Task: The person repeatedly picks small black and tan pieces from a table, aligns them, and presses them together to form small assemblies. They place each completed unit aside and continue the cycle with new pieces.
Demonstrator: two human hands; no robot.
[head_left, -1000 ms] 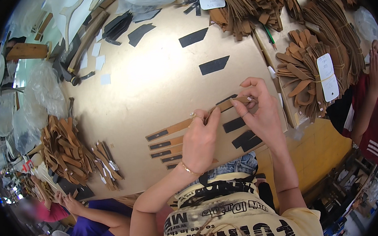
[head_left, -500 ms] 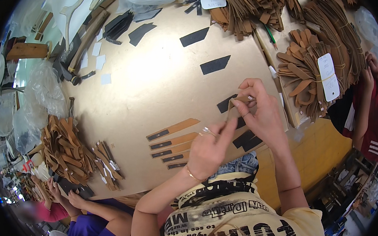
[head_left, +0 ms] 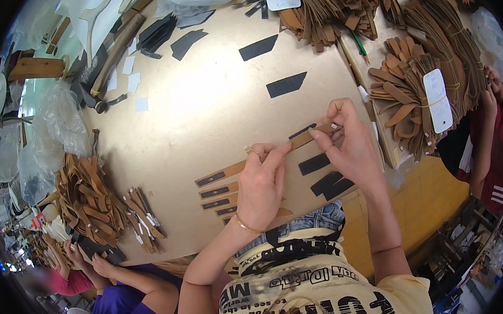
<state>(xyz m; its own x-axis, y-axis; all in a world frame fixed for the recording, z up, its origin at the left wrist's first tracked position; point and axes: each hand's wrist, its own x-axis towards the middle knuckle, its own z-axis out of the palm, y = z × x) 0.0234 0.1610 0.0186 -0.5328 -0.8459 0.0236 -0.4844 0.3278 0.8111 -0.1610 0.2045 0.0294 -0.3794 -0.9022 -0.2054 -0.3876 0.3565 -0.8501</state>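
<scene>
A brown leather strip (head_left: 303, 139) is stretched between my two hands above the table. My right hand (head_left: 352, 144) pinches its far right end, near a small white tag. The fingers of my left hand (head_left: 261, 184) are closed at the strip's other end. Under and beside my left hand lie several brown strips with black patches (head_left: 210, 178), laid side by side and partly covered. Black slanted pieces (head_left: 314, 164) lie below the held strip, and another is mostly hidden behind it.
More black pieces (head_left: 285, 85) lie farther up the table (head_left: 167, 103). Bundled brown strips (head_left: 407, 92) with a white tag (head_left: 438, 101) stand at the right, and a loose heap (head_left: 85, 200) lies left. A hammer (head_left: 114, 57) rests at the upper left. Co-workers' hands (head_left: 101, 265) appear at both sides.
My left hand has moved left and down, over the laid-out strips. The held strip, bent before, now runs straight between my hands. My right hand has barely moved.
</scene>
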